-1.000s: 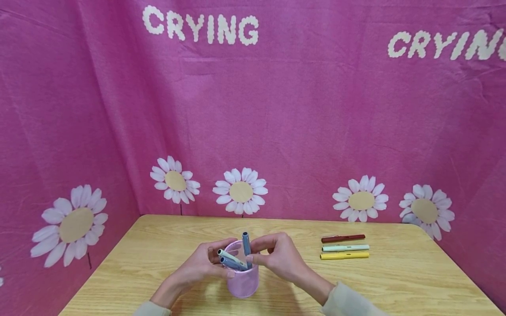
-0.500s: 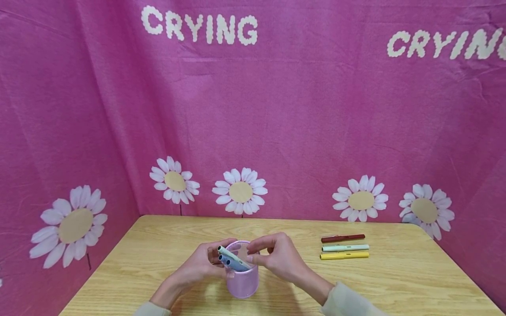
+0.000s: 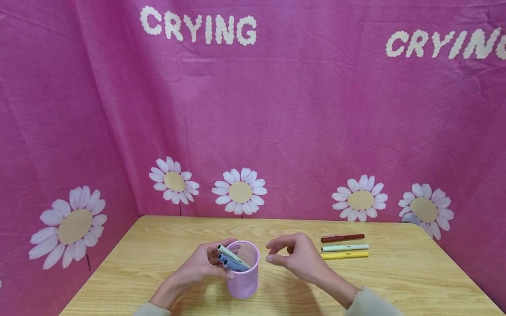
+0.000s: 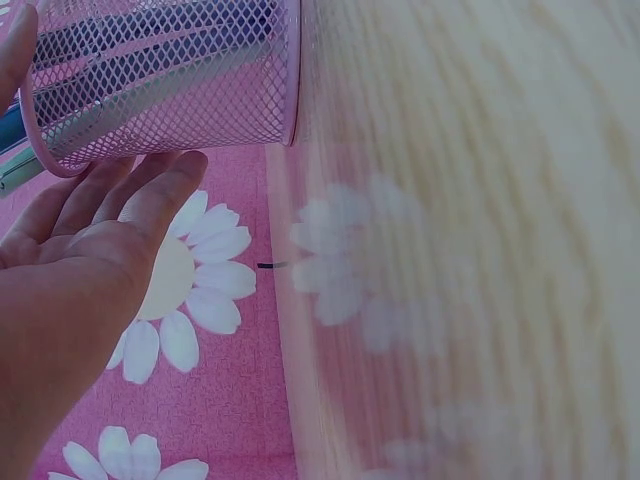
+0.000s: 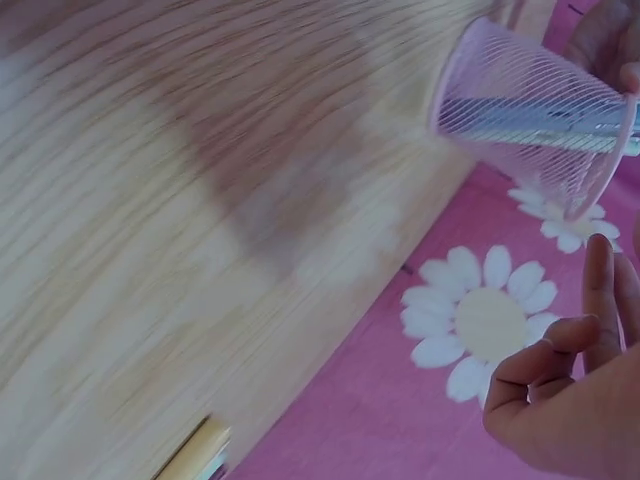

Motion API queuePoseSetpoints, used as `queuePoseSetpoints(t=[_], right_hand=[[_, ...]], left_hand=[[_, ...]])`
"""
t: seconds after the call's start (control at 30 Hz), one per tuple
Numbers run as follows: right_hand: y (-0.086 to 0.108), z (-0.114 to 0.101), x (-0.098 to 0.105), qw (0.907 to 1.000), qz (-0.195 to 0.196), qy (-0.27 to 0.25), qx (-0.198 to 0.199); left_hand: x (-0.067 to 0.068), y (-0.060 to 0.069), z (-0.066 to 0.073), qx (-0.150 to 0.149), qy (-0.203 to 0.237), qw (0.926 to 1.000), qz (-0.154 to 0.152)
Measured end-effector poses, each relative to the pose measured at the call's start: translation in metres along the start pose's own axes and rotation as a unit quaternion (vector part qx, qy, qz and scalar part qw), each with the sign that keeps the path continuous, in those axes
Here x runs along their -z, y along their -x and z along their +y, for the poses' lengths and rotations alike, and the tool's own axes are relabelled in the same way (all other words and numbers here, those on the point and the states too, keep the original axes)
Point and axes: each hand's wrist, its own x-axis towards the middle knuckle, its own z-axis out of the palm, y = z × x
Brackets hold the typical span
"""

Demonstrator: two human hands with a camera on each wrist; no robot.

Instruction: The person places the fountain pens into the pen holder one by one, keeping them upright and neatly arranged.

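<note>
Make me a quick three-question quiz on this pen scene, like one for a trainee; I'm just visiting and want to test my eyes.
1. Multiple choice: of the lying pens on the wooden table, which is farthest from the person?
A) yellow
B) dark red
C) mint green

2. True or false: the right hand is pinching a pen.

3. Fill the gap: the left hand grips a pink mesh cup with ____ slanting pens in it.

Key
1. B, the dark red pen.
2. False; its fingers hold nothing.
3. three
</note>
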Motion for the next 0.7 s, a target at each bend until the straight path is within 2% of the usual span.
queuePoseSetpoints(t=[0.17, 0.47, 0.7], right_hand=[[0.012, 0.013, 0.018, 0.9994, 0.001, 0.032, -0.011], [0.033, 0.042, 0.053, 0.9944, -0.022, 0.099, -0.029], [0.045, 0.069, 0.078, 0.9857, -0.02, 0.165, -0.026]], left_hand=[[0.0, 0.0, -0.001, 0.001, -0.004, 1.0, 0.005], [0.001, 0.001, 0.0, 0.007, -0.004, 0.9999, 0.006], [0.001, 0.0, 0.0, 0.008, 0.002, 0.9999, 0.006]])
